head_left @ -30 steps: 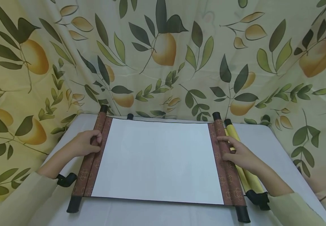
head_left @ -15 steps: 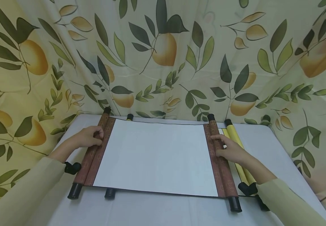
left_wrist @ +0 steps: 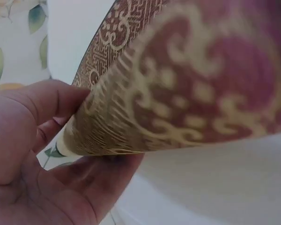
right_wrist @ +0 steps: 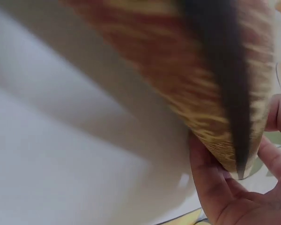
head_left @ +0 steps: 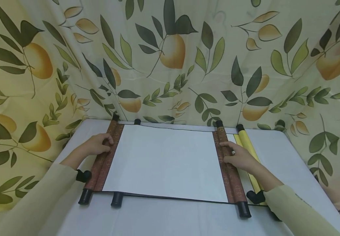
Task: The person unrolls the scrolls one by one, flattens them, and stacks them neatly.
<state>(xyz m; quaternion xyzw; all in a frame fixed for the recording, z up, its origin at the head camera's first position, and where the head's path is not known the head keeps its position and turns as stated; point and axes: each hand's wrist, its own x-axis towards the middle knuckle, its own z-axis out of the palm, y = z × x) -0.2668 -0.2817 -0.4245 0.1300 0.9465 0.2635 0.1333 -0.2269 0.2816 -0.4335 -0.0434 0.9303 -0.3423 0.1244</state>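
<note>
A hanging scroll (head_left: 170, 160) with white paper lies spread between two brown brocade rollers with black end knobs. In the head view my left hand (head_left: 97, 145) pinches the left roller (head_left: 99, 170) around its middle, thumb and fingers on opposite sides in the left wrist view. My right hand (head_left: 240, 157) grips the right roller (head_left: 232, 177) likewise; the right wrist view shows its fingers around the patterned brocade (right_wrist: 178, 79). Partly covered by this scroll is a second, yellow-edged scroll (head_left: 248, 144), its right roller showing beside my right hand.
A black knob (head_left: 117, 199) pokes out below the white paper at front left, another (head_left: 137, 121) at the back. The white table (head_left: 158, 219) ends at a curtain (head_left: 170, 91) printed with fruit and leaves. Both wrists wear black bands (head_left: 255, 196).
Both hands have carried the brown scroll away from me, its left end also shifting right and its right end slightly left. A black knob underneath has come into view at the front.
</note>
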